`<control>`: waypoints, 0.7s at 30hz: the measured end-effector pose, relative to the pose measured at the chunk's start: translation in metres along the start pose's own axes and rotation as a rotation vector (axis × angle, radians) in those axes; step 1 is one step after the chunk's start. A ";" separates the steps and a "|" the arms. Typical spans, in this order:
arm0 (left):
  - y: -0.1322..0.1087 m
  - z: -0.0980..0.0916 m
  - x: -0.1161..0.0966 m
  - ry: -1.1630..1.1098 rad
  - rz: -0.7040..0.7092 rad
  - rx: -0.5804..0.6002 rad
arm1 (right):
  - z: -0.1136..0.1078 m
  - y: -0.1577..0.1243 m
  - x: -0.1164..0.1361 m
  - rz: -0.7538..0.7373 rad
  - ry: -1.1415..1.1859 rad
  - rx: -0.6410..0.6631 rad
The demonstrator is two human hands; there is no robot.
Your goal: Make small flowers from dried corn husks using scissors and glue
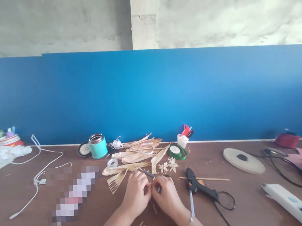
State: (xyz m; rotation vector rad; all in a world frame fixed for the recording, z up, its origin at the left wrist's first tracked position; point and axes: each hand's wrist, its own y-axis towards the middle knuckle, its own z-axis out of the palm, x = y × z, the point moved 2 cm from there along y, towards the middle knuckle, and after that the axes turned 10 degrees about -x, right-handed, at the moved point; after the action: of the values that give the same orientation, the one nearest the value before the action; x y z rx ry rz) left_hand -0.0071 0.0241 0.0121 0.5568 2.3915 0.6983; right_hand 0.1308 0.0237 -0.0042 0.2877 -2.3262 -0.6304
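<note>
Close together at the front middle of the table, my left hand (137,192) and my right hand (166,192) meet at their fingertips. Both are pinched, and what lies between the fingers is too small to make out. Just beyond them lie dried corn husks (133,167), one cut into a fringe of strips. Small pale husk flowers (169,165) rest beyond my right hand. A dark, slim tool, partly hidden by my hands, lies behind the fingers. To the right sits a black glue gun (198,186) with a clear glue stick (192,202) beneath it.
A roll of clear tape (112,163), a turquoise flask (97,147) and a green ribbon spool (176,152) stand farther back. A white cup (182,141) holds tools. White cables (36,178) cross the left side; a round pale disc (243,160) and a power strip (287,200) lie right.
</note>
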 end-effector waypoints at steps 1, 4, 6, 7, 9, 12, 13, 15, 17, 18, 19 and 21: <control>-0.001 0.002 -0.001 0.028 0.006 -0.018 | 0.001 0.000 -0.001 0.015 -0.012 -0.018; -0.003 0.005 -0.003 0.099 0.012 -0.056 | 0.004 -0.001 -0.002 0.053 -0.036 -0.060; -0.004 0.007 -0.004 0.135 0.007 -0.070 | 0.004 -0.001 0.000 0.071 -0.055 -0.075; -0.004 0.007 -0.004 0.149 0.002 -0.072 | 0.003 -0.001 0.000 0.077 -0.069 -0.082; -0.004 0.008 -0.003 0.171 -0.013 -0.080 | 0.002 -0.001 0.001 0.085 -0.111 -0.093; -0.004 0.005 0.000 0.187 -0.049 -0.119 | -0.003 0.000 -0.004 0.104 -0.179 -0.121; -0.004 0.003 0.002 0.182 -0.059 -0.134 | -0.004 0.001 -0.007 0.106 -0.185 -0.127; -0.003 0.000 0.004 0.152 -0.067 -0.144 | -0.007 0.003 -0.011 0.080 -0.144 -0.119; -0.002 -0.002 0.005 0.113 -0.060 -0.130 | -0.008 0.004 -0.010 0.005 -0.064 -0.091; -0.001 -0.003 0.005 0.096 -0.052 -0.116 | -0.009 0.004 -0.008 -0.036 -0.028 -0.075; 0.000 -0.003 0.004 0.081 -0.044 -0.103 | -0.008 0.004 -0.006 -0.071 -0.002 -0.060; 0.000 -0.003 0.002 0.064 -0.029 -0.082 | -0.007 0.003 -0.001 -0.106 0.011 -0.039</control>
State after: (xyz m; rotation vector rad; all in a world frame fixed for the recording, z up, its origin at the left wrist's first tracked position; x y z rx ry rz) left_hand -0.0104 0.0246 0.0133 0.4715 2.4119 0.8091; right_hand 0.1365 0.0242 0.0018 0.3976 -2.2969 -0.7239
